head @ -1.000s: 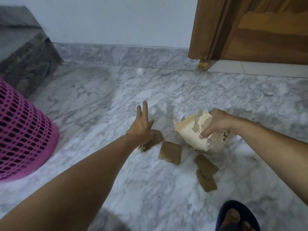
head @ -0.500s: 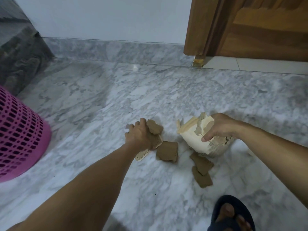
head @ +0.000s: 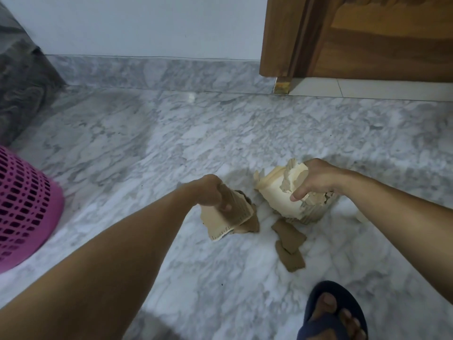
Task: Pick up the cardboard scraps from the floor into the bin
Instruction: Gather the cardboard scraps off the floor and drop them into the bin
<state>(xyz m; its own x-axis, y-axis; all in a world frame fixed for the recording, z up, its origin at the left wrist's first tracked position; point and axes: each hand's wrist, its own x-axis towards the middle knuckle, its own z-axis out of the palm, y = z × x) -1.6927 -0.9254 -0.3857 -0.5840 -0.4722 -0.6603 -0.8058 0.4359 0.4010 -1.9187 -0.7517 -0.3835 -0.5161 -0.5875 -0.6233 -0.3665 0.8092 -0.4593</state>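
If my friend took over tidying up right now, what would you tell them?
Left hand: grips a few brown scraps, lifted slightly.
Right hand: holds a pale cardboard bundle low over the floor.
Two scraps lie on the floor between the bundle and the slipper.
The pink bin stands at the far left; its inside is out of view.
Left to do: carry both handfuls to the bin, then fetch the last two scraps.

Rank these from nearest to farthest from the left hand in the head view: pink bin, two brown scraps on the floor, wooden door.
From the left hand:
1. Two brown scraps, just to its right.
2. Pink bin, far left.
3. Wooden door, top right.
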